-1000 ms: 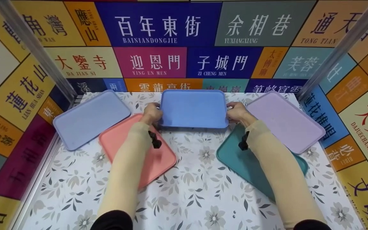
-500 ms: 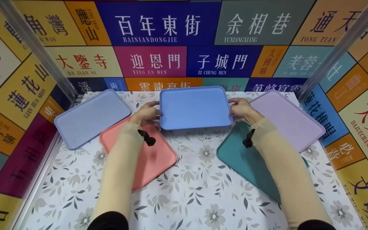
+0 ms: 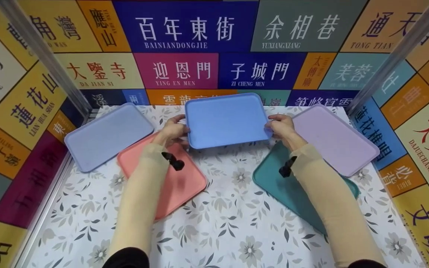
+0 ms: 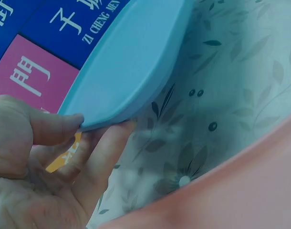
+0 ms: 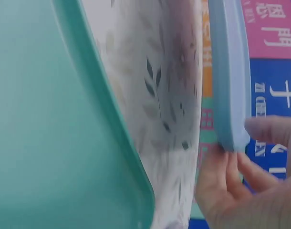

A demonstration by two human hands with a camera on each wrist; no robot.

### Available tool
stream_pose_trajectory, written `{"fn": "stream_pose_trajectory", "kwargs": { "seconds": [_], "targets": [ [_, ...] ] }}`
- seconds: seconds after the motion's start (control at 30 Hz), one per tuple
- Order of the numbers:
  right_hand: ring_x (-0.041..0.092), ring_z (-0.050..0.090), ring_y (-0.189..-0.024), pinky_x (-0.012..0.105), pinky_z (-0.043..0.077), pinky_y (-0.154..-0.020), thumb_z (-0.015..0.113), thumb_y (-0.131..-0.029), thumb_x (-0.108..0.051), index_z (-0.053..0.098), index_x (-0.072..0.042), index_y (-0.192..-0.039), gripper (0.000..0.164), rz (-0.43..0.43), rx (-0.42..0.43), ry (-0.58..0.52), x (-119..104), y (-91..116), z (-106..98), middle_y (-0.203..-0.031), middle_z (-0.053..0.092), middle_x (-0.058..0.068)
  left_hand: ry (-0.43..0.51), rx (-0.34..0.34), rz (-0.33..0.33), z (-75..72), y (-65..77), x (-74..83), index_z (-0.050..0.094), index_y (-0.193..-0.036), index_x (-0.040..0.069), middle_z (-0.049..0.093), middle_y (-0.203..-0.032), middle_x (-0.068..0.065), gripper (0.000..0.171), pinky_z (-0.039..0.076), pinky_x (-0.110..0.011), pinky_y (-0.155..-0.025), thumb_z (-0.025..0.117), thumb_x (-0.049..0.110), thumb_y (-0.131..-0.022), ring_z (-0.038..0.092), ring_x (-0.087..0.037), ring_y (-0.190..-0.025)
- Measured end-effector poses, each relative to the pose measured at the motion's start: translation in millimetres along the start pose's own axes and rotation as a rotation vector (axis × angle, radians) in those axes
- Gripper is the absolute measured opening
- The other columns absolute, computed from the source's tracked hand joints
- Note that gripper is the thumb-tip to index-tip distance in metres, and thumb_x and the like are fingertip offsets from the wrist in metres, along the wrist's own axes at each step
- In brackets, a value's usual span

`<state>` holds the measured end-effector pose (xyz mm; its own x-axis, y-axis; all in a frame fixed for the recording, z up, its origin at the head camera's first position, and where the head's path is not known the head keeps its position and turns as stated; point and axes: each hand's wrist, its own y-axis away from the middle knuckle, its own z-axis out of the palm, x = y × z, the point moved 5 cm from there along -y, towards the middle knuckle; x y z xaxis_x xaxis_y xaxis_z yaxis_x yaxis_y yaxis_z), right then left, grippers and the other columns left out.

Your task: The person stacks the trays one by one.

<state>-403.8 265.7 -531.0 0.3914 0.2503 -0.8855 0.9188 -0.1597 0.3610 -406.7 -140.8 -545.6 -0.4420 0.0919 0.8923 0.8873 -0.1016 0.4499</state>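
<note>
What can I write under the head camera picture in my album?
Left hand and right hand hold a blue tray above a flowery table, near a pink tray and a teal tray.

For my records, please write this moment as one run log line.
left hand: holds blue tray | right hand: holds opposite end | state: above table | nearby: pink tray, green tray, lilac tray, periwinkle tray

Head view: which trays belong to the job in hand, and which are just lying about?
In the job, judging by the grip:
- blue tray, held by left hand and right hand

Apparently just lying about, not held:
- pale blue tray
- pink tray
- green tray
- lilac tray
</note>
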Motion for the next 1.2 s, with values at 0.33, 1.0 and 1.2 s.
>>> {"fn": "stream_pose_trajectory", "kwargs": {
  "seconds": [0.33, 1.0, 1.2],
  "targets": [
    [0.024, 0.064, -0.115, 0.038, 0.064, -0.106, 0.076, -0.098, -0.007, 0.022, -0.017, -0.179, 0.097, 0.047, 0.213, -0.381, 17, 32, 35, -0.165, 0.044, 0.018, 0.052, 0.071, -0.018, 7.3, 2.5, -8.1, 0.040, -0.175, 0.023, 0.068, -0.119, -0.013, 0.081, 0.073, -0.045, -0.082, 0.059, -0.006, -0.102, 0.073, -0.026, -0.099],
    [0.014, 0.062, -0.085, 0.029, 0.065, -0.077, 0.075, -0.092, 0.015, 0.051, -0.010, -0.164, 0.080, -0.116, 0.334, -0.737, 37, 69, 122, -0.115, 0.054, 0.008, 0.143, 0.051, -0.037, 25.2, 6.2, -10.8, 0.040, -0.175, 0.025, 0.066, -0.117, -0.014, 0.080, 0.072, -0.038, -0.070, 0.059, -0.003, -0.102, 0.072, -0.030, -0.105],
    [0.018, 0.060, -0.089, 0.048, 0.065, -0.090, 0.074, -0.095, 0.016, 0.050, -0.016, -0.165, 0.081, -0.119, 0.364, -0.817, 35, 70, 126, -0.116, 0.050, 0.005, 0.164, 0.052, -0.018, 28.8, 6.1, -11.6, 0.041, -0.175, 0.022, 0.067, -0.116, -0.013, 0.080, 0.072, -0.037, -0.068, 0.059, -0.004, -0.102, 0.072, -0.029, -0.103]
  ]
}}
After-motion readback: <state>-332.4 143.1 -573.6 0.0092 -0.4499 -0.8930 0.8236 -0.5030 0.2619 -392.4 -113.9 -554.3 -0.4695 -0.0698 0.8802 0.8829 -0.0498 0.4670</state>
